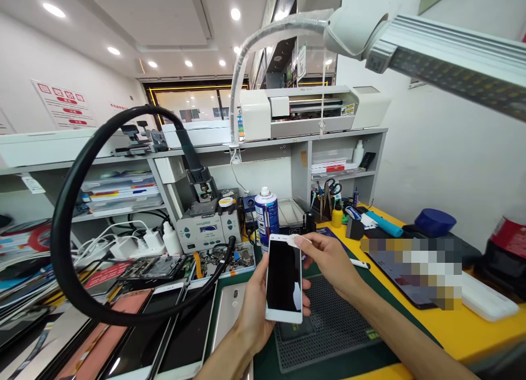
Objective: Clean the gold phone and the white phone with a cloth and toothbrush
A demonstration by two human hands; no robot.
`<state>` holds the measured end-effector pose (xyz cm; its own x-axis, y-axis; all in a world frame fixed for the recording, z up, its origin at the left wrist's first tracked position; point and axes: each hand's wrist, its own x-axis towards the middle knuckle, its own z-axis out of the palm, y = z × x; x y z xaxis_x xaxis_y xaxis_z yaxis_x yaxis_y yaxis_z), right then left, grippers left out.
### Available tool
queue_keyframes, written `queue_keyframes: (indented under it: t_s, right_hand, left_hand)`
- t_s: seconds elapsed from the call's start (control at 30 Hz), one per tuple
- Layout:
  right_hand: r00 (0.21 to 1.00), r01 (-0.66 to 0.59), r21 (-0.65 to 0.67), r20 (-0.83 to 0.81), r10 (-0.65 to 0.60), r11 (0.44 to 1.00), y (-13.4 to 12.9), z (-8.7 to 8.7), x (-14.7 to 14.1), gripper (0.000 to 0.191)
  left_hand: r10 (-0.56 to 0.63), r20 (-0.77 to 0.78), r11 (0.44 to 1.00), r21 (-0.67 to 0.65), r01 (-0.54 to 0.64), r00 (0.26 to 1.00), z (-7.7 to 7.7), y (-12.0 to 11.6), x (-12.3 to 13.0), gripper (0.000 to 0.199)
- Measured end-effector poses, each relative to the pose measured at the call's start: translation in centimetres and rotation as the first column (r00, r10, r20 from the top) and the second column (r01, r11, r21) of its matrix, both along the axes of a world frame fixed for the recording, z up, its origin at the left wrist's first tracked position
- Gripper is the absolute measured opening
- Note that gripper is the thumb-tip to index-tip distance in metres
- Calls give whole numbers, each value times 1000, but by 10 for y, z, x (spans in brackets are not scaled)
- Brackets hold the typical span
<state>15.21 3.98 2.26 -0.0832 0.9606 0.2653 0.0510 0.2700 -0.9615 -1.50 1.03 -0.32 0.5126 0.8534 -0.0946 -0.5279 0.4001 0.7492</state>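
A white smartphone (283,278) with a dark screen is held upright, facing me, above the work mat. My left hand (252,309) is closed around it, with the thumb along the left edge and fingertips showing past the right edge. At the phone's top right corner, my right hand (331,257) pinches a small white piece (292,240) between thumb and fingers. Whether that piece is cloth, tissue or plastic I cannot tell. It touches or nearly touches the top of the screen. Beneath the hands lies a dark grey perforated pad (329,336) on a green mat (411,320).
A thick black hose (61,221) loops at left, above several phones (187,330). Behind the hands stand a soldering station (205,229), a spray can (267,213) and a parts tray (246,259). A lamp (452,57) hangs overhead. A dark tablet-like panel (394,270) lies right.
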Motion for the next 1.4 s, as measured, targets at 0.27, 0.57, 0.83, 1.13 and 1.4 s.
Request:
queue_keyframes:
  t_s: [0.27, 0.57, 0.83, 1.13, 1.4]
  right_hand:
    - [996, 88, 10, 17, -89, 996, -2, 2, 1, 46]
    - [993, 110, 17, 35, -111, 994, -4, 0, -9, 44]
    - [985, 149, -51, 101, -143, 987, -9, 1, -16, 53]
    - [967, -232, -156, 67, 244, 960, -15, -8, -26, 55]
    - [953, -262, -21, 149, 262, 965, -14, -19, -30, 62]
  left_hand:
    - [-7, -76, 1000, -16, 6, 997, 4, -5, 1, 74]
    - [-59, -140, 998, 25, 64, 988, -1, -11, 4, 76]
    - [66, -235, 989, 143, -33, 970, -3, -14, 10, 74]
    - [112, -124, 989, 112, -98, 986, -2, -10, -1, 76]
    - [28, 214, 999, -51, -17, 976, 2, -4, -11, 70]
